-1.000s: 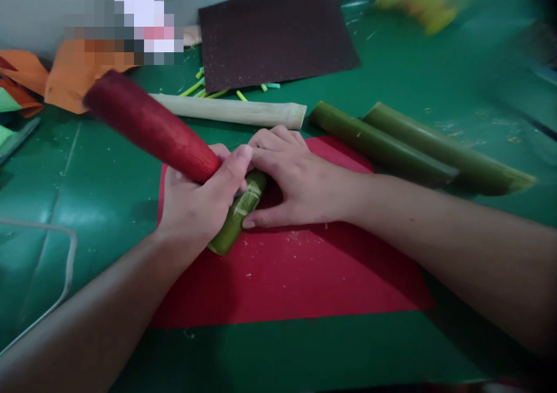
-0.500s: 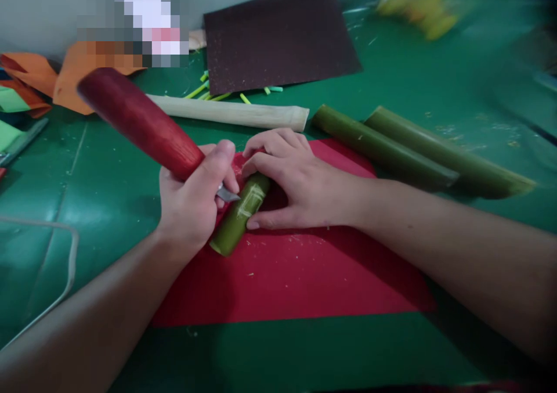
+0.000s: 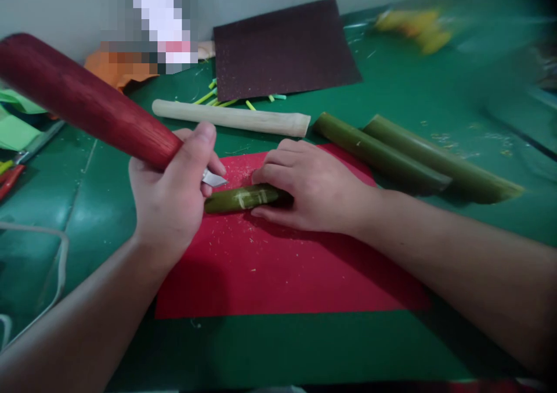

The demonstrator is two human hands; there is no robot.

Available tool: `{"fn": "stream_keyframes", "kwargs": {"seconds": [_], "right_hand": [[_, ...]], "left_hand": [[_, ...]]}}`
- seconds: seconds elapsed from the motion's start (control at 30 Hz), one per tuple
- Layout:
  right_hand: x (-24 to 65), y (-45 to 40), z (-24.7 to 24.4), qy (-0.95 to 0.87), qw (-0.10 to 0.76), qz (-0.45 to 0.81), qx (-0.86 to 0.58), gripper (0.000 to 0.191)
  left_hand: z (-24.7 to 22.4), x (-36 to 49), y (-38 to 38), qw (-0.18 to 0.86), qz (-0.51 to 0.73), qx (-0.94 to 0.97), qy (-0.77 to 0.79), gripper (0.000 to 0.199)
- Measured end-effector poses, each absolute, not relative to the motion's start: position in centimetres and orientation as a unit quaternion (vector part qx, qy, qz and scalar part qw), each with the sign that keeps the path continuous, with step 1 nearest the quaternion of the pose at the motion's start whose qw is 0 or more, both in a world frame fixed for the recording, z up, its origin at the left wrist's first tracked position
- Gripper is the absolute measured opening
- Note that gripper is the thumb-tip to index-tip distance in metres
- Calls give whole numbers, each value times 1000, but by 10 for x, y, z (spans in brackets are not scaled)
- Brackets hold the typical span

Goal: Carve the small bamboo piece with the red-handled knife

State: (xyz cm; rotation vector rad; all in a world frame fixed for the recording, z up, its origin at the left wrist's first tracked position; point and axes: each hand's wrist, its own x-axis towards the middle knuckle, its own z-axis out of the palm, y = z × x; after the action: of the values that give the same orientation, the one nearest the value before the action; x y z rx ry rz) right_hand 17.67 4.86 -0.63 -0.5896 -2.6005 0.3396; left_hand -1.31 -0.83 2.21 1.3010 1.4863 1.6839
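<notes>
My left hand (image 3: pixel 172 187) is closed round a carving knife (image 3: pixel 100 111) with a thick red wooden handle, which slants up to the left. Its short pointed blade sticks out beside my fingers, just above the left part of a short green bamboo piece (image 3: pixel 232 199). My right hand (image 3: pixel 308 187) grips the right end of this bamboo from above, fingers behind and thumb in front, hiding that end. Pale carved lines show on the bamboo's skin. It lies nearly level across a red sheet (image 3: pixel 278 282) that is strewn with fine shavings.
Two longer green bamboo pieces (image 3: pixel 387 155) lie at the right, and a pale peeled stick (image 3: pixel 230 117) behind my hands. A dark brown sheet (image 3: pixel 287 50) covers several thin green strips. A white cable (image 3: pixel 63 259) curves at the left, near red-handled scissors (image 3: pixel 11 181).
The bamboo piece has turned from a steep slant to nearly level, with my right hand still on it. My left hand and the knife have moved left, and the blade is off the carved lines.
</notes>
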Motion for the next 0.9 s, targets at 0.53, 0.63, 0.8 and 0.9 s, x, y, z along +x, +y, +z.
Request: {"fn": "stream_keyframes", "kwargs": {"seconds": [0.53, 0.63, 0.8, 0.9], "right_hand": [[181, 43, -3, -872, 349, 158, -306, 22], [182, 42, -1, -874, 373, 142, -276, 28], [182, 44, -2, -908, 328, 154, -211, 22], [183, 45, -4, -923, 289, 153, -203, 28]], "left_hand": [[4, -6, -6, 253, 592, 545, 537, 36], [4, -6, -7, 260, 595, 546, 529, 39], [2, -6, -6, 258, 595, 562, 514, 36], [1, -8, -7, 248, 587, 567, 522, 35]]}}
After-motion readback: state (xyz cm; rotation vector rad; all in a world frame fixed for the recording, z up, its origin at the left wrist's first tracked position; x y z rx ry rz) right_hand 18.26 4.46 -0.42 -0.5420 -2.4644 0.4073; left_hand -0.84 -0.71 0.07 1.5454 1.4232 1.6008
